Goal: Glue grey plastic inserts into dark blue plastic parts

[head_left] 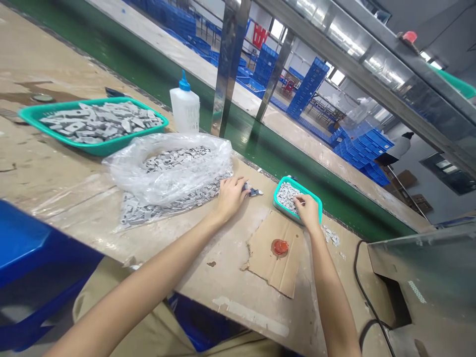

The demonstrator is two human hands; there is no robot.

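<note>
My left hand point(231, 197) rests on the table beside the plastic bag, fingers curled at a small dark piece with a pale tip point(254, 192). How much of that piece lies under the fingers is hidden. Over the small green tray point(279, 206), my right hand point(309, 210) dips its fingertips, pressed together, among small grey parts point(287, 194). Whatever is between those fingertips is too small to make out. A cardboard sheet point(273, 267) with a reddish-orange round lump point(280, 247) lies in front of the tray.
Left of my hands sits an open clear plastic bag point(130, 173) of grey parts. Behind it are a large green tray point(100, 148) of grey pieces and a blue-capped bottle point(185, 109). Loose parts point(330, 235), a black cable point(357, 277) and a metal box point(427, 282) lie right.
</note>
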